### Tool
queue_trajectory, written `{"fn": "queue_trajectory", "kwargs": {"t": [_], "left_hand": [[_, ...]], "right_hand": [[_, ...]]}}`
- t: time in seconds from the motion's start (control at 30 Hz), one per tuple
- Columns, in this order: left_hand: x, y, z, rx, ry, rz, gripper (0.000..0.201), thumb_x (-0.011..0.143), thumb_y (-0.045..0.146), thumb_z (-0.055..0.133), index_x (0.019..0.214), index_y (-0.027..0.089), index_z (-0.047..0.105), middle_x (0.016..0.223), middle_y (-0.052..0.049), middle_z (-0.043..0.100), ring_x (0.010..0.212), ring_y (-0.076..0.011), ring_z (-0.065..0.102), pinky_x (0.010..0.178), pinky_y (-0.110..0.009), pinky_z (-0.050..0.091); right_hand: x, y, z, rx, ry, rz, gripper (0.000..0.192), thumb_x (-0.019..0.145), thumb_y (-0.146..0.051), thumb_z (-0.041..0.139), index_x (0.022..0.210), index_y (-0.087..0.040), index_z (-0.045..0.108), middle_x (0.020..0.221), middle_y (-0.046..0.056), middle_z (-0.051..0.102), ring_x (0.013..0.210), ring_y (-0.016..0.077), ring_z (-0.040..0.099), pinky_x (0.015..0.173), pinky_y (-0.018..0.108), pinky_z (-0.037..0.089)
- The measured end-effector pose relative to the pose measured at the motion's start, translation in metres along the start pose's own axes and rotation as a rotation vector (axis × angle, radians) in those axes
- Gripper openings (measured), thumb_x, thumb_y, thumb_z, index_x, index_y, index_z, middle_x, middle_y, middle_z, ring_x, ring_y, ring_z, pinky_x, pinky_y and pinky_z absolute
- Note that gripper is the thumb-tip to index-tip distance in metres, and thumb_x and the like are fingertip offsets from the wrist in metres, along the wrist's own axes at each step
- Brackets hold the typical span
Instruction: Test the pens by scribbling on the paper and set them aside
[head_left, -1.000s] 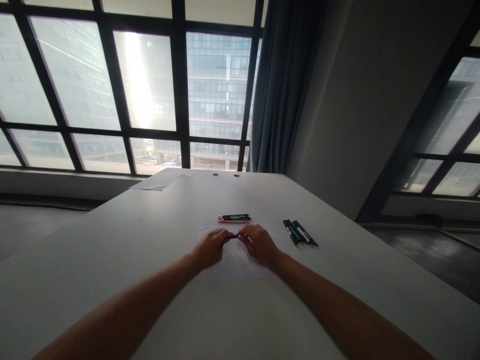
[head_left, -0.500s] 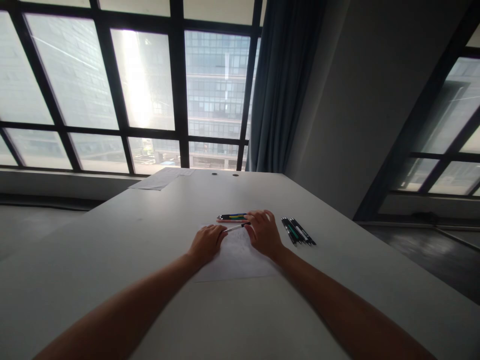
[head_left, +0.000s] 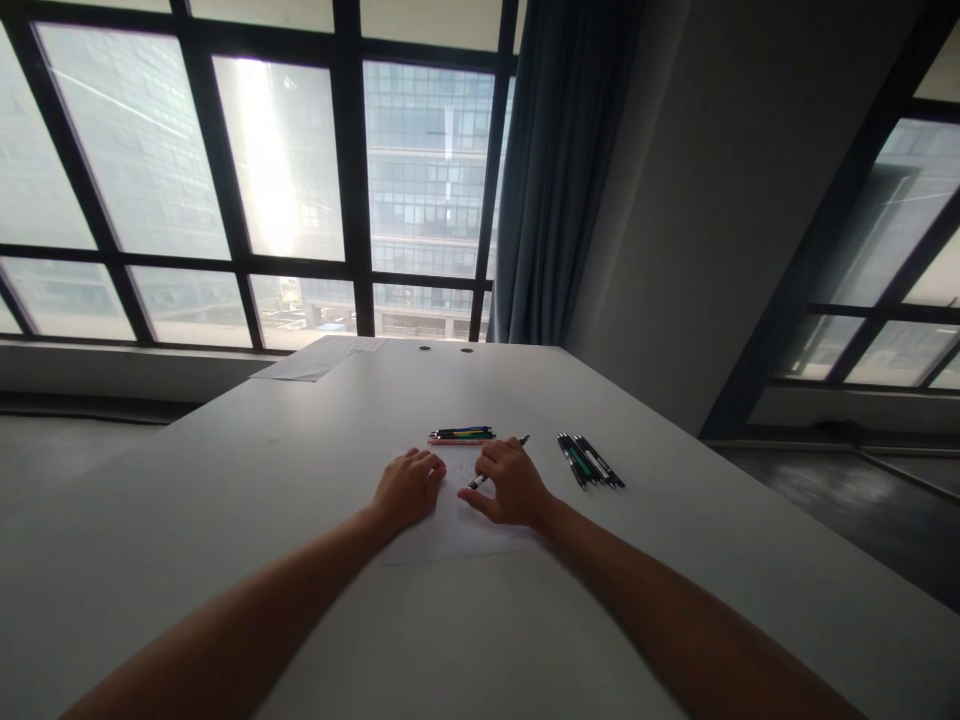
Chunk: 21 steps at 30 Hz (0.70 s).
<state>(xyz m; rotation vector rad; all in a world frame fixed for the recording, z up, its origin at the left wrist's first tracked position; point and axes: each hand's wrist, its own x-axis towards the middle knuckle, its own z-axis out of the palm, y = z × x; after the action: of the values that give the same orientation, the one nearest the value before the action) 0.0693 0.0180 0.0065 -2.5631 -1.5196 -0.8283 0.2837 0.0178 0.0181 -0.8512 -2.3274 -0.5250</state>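
One pen (head_left: 476, 482) partly behind right hand (head_left: 513, 484)

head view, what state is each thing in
Pen: held slanting
Right hand: closed around the pen
Paper: flat, partly covered
Left hand: fingers bent, at the paper's left side
Far pens: lying crosswise beyond the paper
Right-side pens: lying slanted, side by side
Curtain: hanging in folds

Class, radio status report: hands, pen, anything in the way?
Right hand gripping pen over paper. Left hand at paper's left side. Pen row beyond, pen group to the right; neither between hands.
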Motion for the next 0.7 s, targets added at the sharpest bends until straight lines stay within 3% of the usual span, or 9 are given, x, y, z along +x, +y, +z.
{"fn": "queue_trajectory", "kwargs": {"t": [0.13, 0.27, 0.5, 0.7], "left_hand": [[0.0001, 0.0005, 0.0009, 0.036, -0.024, 0.019, 0.023, 0.093, 0.024, 0.044, 0.087, 0.020, 0.066, 0.094, -0.006, 0.070, 0.094, -0.0221, 0.061, 0.079, -0.034, 0.049], [-0.0001, 0.0009, 0.0011, 0.052, -0.023, 0.009, 0.022, 0.091, 0.023, 0.046, 0.086, 0.020, 0.067, 0.097, -0.006, 0.070, 0.095, -0.0222, 0.060, 0.081, -0.034, 0.049], [-0.0003, 0.0057, -0.0016, 0.050, -0.025, -0.015, 0.020, 0.089, 0.021, 0.048, 0.086, 0.019, 0.068, 0.099, -0.007, 0.070, 0.096, -0.0238, 0.060, 0.083, -0.037, 0.050], [-0.0001, 0.0057, -0.0015, 0.052, -0.019, -0.008, 0.020, 0.089, 0.021, 0.049, 0.087, 0.019, 0.068, 0.097, -0.008, 0.069, 0.096, -0.0237, 0.060, 0.084, -0.037, 0.050]], "right_hand": [[0.0033, -0.0073, 0.0001, -0.001, 0.032, -0.087, 0.031, 0.080, -0.045, 0.055, 0.066, -0.018, 0.055, 0.073, 0.005, 0.053, 0.076, 0.0207, 0.049, 0.073, 0.034, 0.032], [0.0031, -0.0084, -0.0006, 0.033, 0.046, -0.148, 0.041, 0.083, -0.056, 0.051, 0.068, -0.018, 0.055, 0.076, 0.005, 0.053, 0.070, 0.0182, 0.044, 0.073, 0.034, 0.032], [0.0014, -0.0085, -0.0016, 0.058, 0.008, -0.137, 0.050, 0.087, -0.064, 0.045, 0.071, -0.018, 0.056, 0.079, 0.006, 0.054, 0.071, 0.0185, 0.044, 0.075, 0.035, 0.034], [0.0013, -0.0078, -0.0007, 0.047, 0.006, -0.132, 0.039, 0.087, -0.053, 0.051, 0.072, -0.018, 0.057, 0.080, 0.006, 0.055, 0.073, 0.0188, 0.046, 0.075, 0.035, 0.034]]}}
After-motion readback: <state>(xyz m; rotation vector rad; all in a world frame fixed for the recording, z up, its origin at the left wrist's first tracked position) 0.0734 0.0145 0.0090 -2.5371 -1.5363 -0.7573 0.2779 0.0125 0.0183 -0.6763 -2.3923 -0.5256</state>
